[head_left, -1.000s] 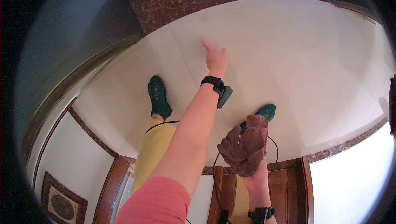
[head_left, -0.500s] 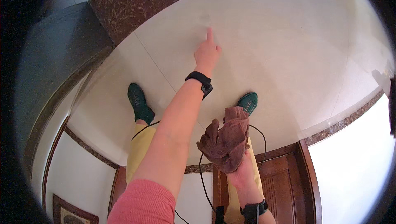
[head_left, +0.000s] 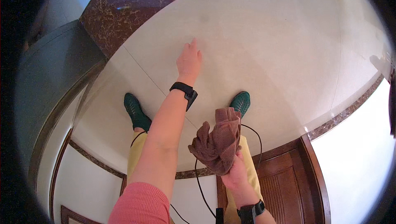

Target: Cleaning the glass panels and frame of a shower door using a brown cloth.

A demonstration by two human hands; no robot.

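My left hand (head_left: pixel 189 61) reaches out over the pale floor, empty. Its index finger points forward, the thumb stands a little apart, and the other fingers look partly bent. My right hand (head_left: pixel 236 174) grips the lower end of a crumpled brown cloth (head_left: pixel 217 143), held in front of my right leg. Its fingers are mostly hidden behind the cloth. A black band circles each wrist.
Green shoes (head_left: pixel 137 112) stand apart on the pale floor (head_left: pixel 264 46). A dark marbled stone strip (head_left: pixel 119 13) borders it at upper left. Thin black cable (head_left: pixel 260 141) hangs by my legs. A brown wooden door (head_left: pixel 282 178) and white walls (head_left: pixel 354 154) lie below.
My left hand has drawn back a little toward me and to the left, still pointing. The right hand keeps the brown cloth. The whole view has shifted slightly.
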